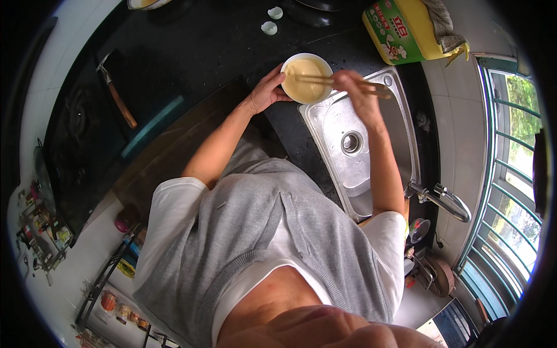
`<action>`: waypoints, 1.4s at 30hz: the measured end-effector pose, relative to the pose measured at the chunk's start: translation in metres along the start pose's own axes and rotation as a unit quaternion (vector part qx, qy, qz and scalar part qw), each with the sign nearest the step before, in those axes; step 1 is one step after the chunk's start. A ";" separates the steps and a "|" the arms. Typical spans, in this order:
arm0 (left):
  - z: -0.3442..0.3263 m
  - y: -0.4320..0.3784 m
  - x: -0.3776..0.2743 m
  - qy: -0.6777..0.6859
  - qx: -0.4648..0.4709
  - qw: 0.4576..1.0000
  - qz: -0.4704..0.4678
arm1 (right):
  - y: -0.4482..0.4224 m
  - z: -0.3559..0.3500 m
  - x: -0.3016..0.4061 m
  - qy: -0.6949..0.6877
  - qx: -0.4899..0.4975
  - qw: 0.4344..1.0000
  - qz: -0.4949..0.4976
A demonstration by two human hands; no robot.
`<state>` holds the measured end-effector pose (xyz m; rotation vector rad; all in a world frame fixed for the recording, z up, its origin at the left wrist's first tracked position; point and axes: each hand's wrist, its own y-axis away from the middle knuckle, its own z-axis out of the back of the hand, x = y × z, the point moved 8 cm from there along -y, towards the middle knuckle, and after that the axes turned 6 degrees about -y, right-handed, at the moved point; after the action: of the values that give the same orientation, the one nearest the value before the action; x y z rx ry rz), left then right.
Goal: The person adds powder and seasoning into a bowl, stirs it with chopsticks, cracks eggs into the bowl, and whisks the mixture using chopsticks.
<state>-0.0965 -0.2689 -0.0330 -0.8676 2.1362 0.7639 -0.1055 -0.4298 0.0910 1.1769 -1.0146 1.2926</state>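
A white bowl (329, 69) holds pale yellow beaten egg (307, 91). My left hand (267, 90) grips the bowl's left side, thumb at the rim and fingers around the wall. In my right hand (357, 93), somewhat blurred, is a pair of wooden chopsticks (315, 80); their tips dip into the egg, and their rear ends stick out to the right beyond the hand. The bowl is at the counter, by the upper left corner of the sink. Two pieces of pale eggshell (275, 13) lie farther back on the dark counter (217, 43).
The stainless steel sink (348, 174) with its faucet (448, 202) is under and beside my right forearm. A large yellow jug (409, 32) with a cloth (446, 30) on it stands at the back right. A wooden-handled hammer-like tool (117, 98) lies at the left.
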 end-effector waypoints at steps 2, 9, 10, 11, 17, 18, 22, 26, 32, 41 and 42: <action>-0.001 -0.002 0.000 -0.004 0.006 1.000 0.003 | 0.008 -0.003 -0.005 0.026 0.018 0.999 -0.025; -0.001 -0.001 0.000 0.002 0.003 1.000 0.000 | 0.017 -0.013 0.005 0.078 0.023 0.997 0.009; 0.000 0.000 0.000 0.002 -0.001 1.000 0.005 | 0.018 -0.009 0.006 0.082 0.011 0.997 -0.008; 0.000 -0.001 0.000 0.002 -0.001 1.000 0.005 | 0.020 -0.008 0.011 0.082 0.010 0.997 -0.007; -0.001 -0.001 0.001 0.001 0.001 1.000 -0.001 | 0.032 -0.021 0.027 0.166 0.028 0.980 0.102; -0.001 0.001 -0.001 -0.001 0.001 1.000 -0.001 | 0.030 -0.014 0.024 0.154 -0.009 0.985 0.083; -0.002 0.001 0.000 -0.002 0.003 1.000 -0.001 | 0.035 -0.008 0.024 0.135 -0.029 0.988 0.065; -0.001 0.000 -0.001 -0.009 0.006 1.000 -0.005 | 0.033 -0.002 0.017 0.149 -0.038 0.984 0.093; -0.003 -0.001 -0.004 -0.005 0.009 1.000 -0.012 | 0.036 -0.011 0.025 0.194 -0.029 0.974 0.116; -0.002 0.002 -0.002 -0.017 0.004 1.000 -0.002 | 0.032 0.022 -0.009 -0.104 -0.109 0.989 0.004; -0.002 0.001 -0.003 -0.014 0.006 1.000 -0.004 | 0.030 0.037 -0.007 -0.083 -0.159 0.983 0.035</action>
<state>-0.0969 -0.2689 -0.0293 -0.8530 2.1094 0.7558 -0.1328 -0.4692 0.0919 1.0202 -1.3411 1.0483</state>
